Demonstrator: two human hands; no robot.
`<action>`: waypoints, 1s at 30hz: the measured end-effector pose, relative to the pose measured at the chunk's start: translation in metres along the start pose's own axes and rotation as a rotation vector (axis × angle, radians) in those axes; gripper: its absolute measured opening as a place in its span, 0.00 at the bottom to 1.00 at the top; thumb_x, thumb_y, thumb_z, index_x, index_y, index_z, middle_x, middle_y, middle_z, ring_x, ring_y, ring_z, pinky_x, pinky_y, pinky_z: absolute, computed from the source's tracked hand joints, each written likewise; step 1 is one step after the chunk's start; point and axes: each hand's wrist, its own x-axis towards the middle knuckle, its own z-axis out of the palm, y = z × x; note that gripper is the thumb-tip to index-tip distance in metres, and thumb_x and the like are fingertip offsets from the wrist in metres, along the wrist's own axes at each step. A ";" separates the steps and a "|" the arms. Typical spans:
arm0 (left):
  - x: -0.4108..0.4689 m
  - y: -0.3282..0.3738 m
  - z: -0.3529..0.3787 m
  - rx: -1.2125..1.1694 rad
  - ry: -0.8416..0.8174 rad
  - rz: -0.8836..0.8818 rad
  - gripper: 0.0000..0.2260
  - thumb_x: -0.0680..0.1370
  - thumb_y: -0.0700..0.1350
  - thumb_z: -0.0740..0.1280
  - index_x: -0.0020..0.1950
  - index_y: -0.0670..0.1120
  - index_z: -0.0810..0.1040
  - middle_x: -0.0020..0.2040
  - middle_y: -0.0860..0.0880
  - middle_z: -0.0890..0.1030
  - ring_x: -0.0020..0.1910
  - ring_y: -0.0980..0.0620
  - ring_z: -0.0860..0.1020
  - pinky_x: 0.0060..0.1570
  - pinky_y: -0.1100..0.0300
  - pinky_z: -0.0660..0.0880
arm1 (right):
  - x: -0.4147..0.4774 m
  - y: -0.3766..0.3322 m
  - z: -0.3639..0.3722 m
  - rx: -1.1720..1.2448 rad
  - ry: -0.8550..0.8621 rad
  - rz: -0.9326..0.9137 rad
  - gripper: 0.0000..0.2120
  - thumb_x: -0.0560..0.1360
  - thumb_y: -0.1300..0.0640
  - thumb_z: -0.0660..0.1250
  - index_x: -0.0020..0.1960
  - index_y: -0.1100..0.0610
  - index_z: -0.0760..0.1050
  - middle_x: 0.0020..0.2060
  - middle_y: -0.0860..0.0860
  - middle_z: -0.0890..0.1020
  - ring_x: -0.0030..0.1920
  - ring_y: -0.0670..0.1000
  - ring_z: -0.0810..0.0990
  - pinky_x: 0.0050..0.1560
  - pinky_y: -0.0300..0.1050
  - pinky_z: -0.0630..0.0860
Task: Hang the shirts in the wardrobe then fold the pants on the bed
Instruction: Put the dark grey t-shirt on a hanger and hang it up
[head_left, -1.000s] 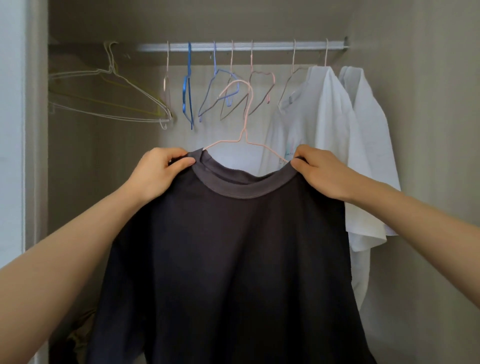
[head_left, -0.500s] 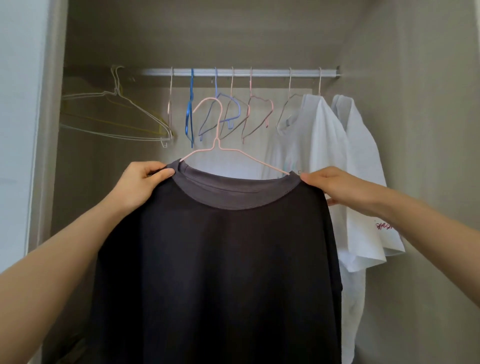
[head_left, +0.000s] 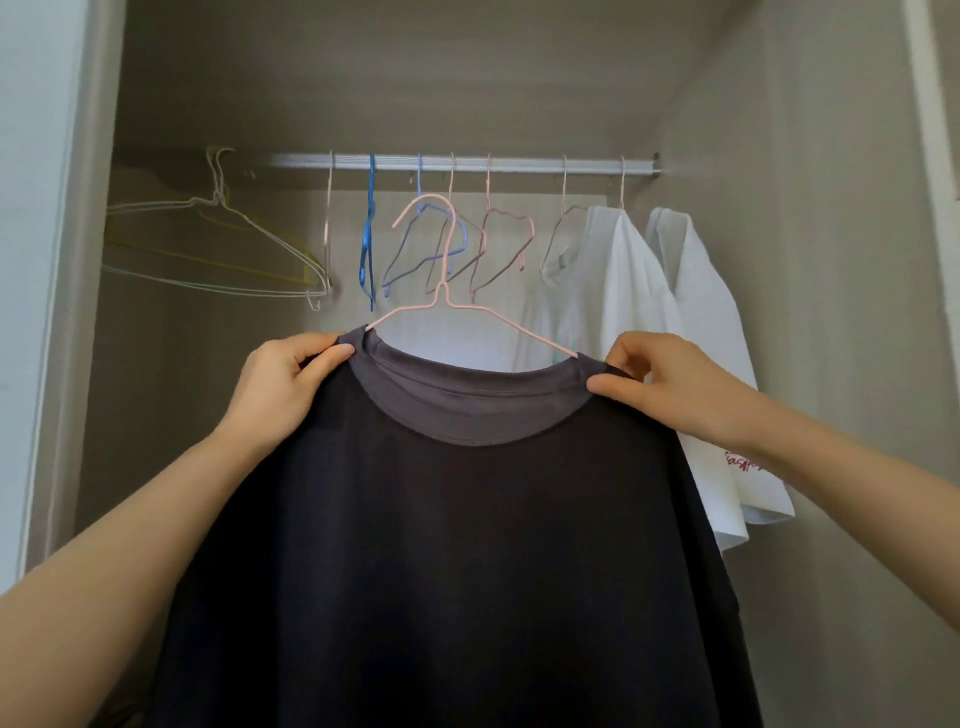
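While the dark charcoal cotton T-shirt (head_left: 441, 545) is held up in front of the open grey wardrobe (head_left: 831, 312), its shoulders are pinched on either side of the ribbed collar, so the garment hangs straight down below both grips. The left hand (head_left: 280, 387) is closed on the left shoulder, with the thumb on the near face and the fingers curled over the seam. The right shoulder is pinched between the thumb and fingertips of the right hand (head_left: 680, 384). Both bare forearms are raised and stretched forward. A thin pink wire hanger (head_left: 441, 291) is seated inside the collar. Its hook stands upright, below the silver metal rail (head_left: 467, 162) and clear of it. Empty wire hangers (head_left: 370, 228) in pink, blue and white are hung on the rail. Two white T-shirts (head_left: 618, 291) are hung at its right end, the outer one with red print on the sleeve.
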 end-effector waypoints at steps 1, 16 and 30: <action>-0.001 0.001 0.005 0.048 0.060 0.011 0.09 0.81 0.50 0.65 0.53 0.50 0.84 0.48 0.53 0.84 0.50 0.50 0.81 0.52 0.52 0.75 | -0.002 -0.004 -0.002 0.143 -0.081 0.089 0.17 0.76 0.45 0.67 0.39 0.58 0.73 0.35 0.50 0.78 0.36 0.46 0.75 0.40 0.39 0.70; 0.029 0.045 0.117 0.112 -0.060 -0.039 0.16 0.82 0.58 0.57 0.52 0.52 0.81 0.49 0.48 0.84 0.50 0.43 0.80 0.50 0.50 0.74 | -0.046 -0.021 -0.055 0.863 -0.081 0.525 0.16 0.80 0.50 0.61 0.50 0.57 0.84 0.47 0.56 0.86 0.44 0.52 0.85 0.45 0.44 0.82; 0.075 0.108 0.181 -0.098 -0.252 -0.169 0.15 0.82 0.49 0.58 0.57 0.48 0.83 0.56 0.46 0.83 0.56 0.44 0.79 0.53 0.55 0.74 | -0.038 -0.039 -0.086 0.713 0.269 0.419 0.14 0.81 0.55 0.60 0.43 0.59 0.80 0.31 0.53 0.84 0.28 0.47 0.82 0.27 0.35 0.77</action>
